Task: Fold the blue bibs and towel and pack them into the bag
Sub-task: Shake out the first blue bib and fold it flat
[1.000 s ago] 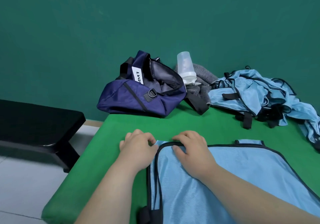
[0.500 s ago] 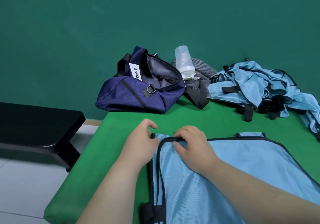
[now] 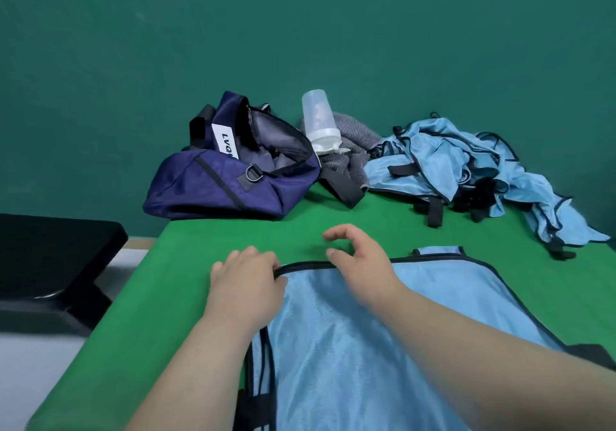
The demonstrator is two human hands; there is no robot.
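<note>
A light blue bib (image 3: 383, 330) with black trim lies flat on the green table (image 3: 186, 290) in front of me. My left hand (image 3: 246, 284) sits on its far left corner, fingers curled, thumb on the cloth by the black edge; the corner itself is hidden under the hand. Just above the bib's far edge hovers my right hand (image 3: 360, 260), its fingers loosely curved and holding nothing. The navy bag (image 3: 226, 180) stands unzipped at the back left. A heap of crumpled blue bibs (image 3: 466, 164) lies at the back right, with a grey towel (image 3: 353, 134) between it and the bag.
A clear plastic bottle (image 3: 318, 117) stands upside down on the towel beside the bag's mouth. A black bench (image 3: 50, 257) is off the table's left edge, over a pale floor. A green wall closes the back.
My right hand has lifted off the bib's far edge and its fingers have spread. My left hand stays at the corner. The camera has moved closer.
</note>
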